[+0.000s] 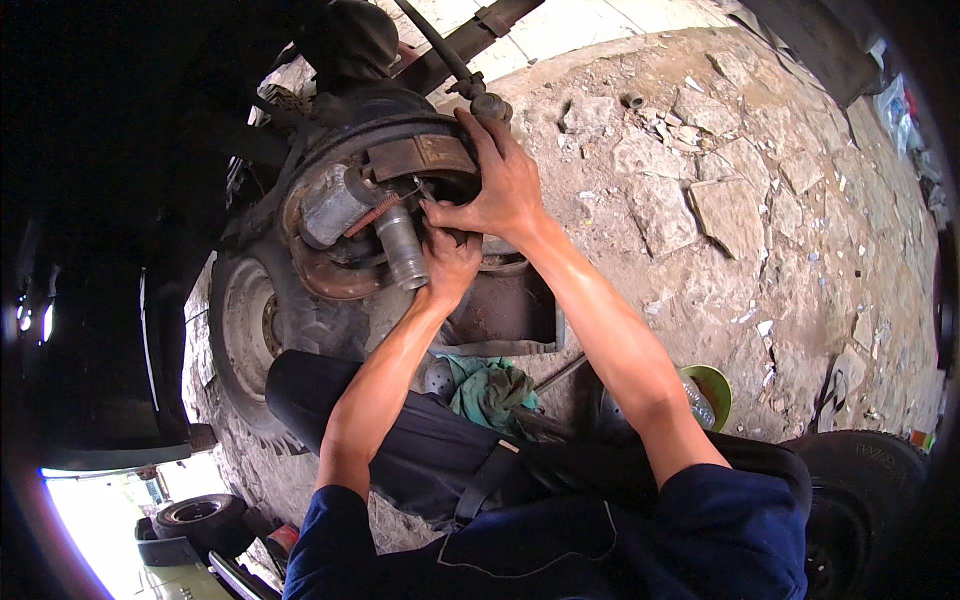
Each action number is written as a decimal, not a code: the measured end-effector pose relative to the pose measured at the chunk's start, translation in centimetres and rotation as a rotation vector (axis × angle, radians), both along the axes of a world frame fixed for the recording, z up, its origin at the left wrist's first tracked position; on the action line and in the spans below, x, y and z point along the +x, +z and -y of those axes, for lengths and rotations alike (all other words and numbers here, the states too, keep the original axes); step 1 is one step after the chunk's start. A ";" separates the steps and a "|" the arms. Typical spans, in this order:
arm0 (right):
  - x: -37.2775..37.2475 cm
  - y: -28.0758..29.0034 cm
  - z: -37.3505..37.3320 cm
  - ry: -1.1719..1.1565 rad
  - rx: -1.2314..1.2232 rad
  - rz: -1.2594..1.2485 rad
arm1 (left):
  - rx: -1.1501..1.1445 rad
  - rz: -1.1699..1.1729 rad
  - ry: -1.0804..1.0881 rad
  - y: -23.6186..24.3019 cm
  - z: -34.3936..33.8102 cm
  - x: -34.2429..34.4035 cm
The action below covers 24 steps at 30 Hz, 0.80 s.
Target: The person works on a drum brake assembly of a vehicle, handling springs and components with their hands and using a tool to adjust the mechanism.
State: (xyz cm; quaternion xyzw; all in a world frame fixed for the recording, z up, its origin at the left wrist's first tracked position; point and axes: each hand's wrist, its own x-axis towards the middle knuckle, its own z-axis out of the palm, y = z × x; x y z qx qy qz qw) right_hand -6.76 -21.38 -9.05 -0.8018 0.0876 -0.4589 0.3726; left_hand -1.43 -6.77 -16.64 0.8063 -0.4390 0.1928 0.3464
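Observation:
A vehicle's bare brake assembly faces me, with a rusty backing plate, a curved brake shoe along its top, and a grey axle stub sticking out at the middle. My right hand grips the right end of the shoe, fingers curled over its edge. My left hand is pressed against the assembly just below, beside the axle stub, with its fingers hidden behind the right hand. A rusty spring runs across the plate.
A removed wheel leans at the left of the hub. A metal tray and a green rag lie below the hands. A green bowl and a tyre sit on the cracked stone floor at right.

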 end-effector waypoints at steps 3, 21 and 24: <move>0.1 -0.3 0.3 0.004 -0.007 0.008 | 0.046 -0.033 -0.032 0.8 0.2 -0.3; -0.2 -0.3 1.3 0.059 0.035 -0.033 | 0.014 0.059 -0.166 0.9 1.1 -0.1; -0.1 -0.2 1.3 0.084 0.047 -0.027 | -0.014 0.063 -0.183 0.8 1.2 0.0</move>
